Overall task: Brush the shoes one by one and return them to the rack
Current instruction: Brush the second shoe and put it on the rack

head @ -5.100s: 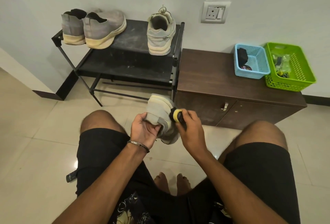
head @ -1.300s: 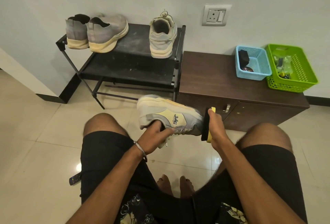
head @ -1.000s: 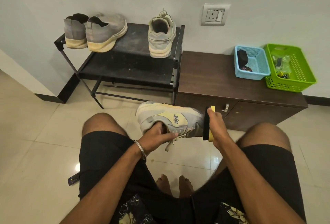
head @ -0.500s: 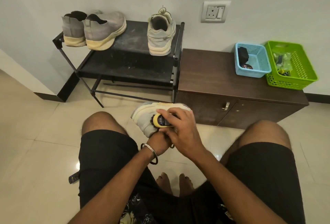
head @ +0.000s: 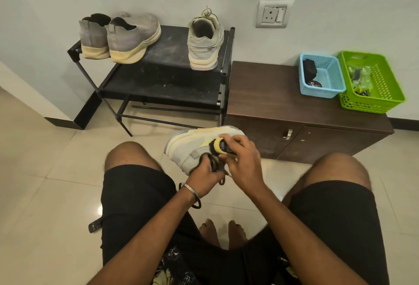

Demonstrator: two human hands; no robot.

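While a black shoe rack (head: 163, 76) at far left carries a grey slip-on pair (head: 122, 37) and one beige sneaker (head: 204, 42), its mate (head: 192, 146) sits tilted between a seated person's knees, near the dark wooden cabinet (head: 283, 103). His left hand (head: 204, 173) grips the sneaker's collar; his right hand (head: 242, 160) clamps a yellow-backed brush (head: 218, 146) against its side.

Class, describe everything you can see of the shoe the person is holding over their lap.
The held shoe is a pale grey sneaker with light yellow panels and a thick cream sole, apparently of fabric or suede. It is off the rack, tipped on its side, sole toward the cabinet. The left hand grips it from below near the opening, where dark laces dangle. The right hand presses a yellow-backed brush against its side.
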